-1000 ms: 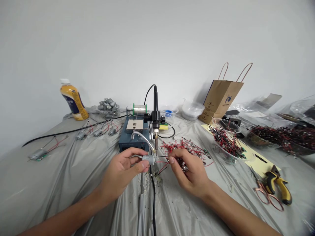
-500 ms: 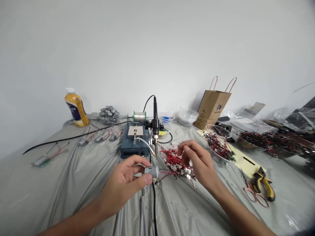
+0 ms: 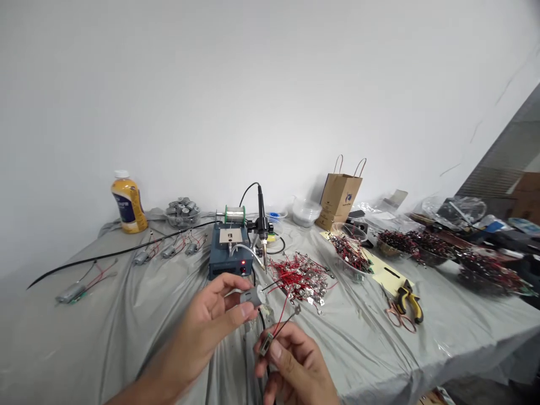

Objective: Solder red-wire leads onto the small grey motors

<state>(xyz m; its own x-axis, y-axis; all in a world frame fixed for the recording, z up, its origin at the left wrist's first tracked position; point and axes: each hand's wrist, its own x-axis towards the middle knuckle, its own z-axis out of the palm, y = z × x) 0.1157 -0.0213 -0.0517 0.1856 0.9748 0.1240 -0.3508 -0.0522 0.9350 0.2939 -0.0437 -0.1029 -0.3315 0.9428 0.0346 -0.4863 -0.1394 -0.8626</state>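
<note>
Left of the blue box (image 3: 223,260), we see four wired motors (image 3: 71,292) that look done. The tub of motors (image 3: 184,206), also left of it, seems left to do. In front of the box, our left hand (image 3: 198,326) pinches a gray motor (image 3: 252,296) in nearly closed fingers. Our right hand (image 3: 297,363), curled tight, pinches a little board (image 3: 265,344); we think this pair is unfinished. Right of the box, the red wire pile (image 3: 297,277) and full bowl (image 3: 358,274) look like lots left.
</note>
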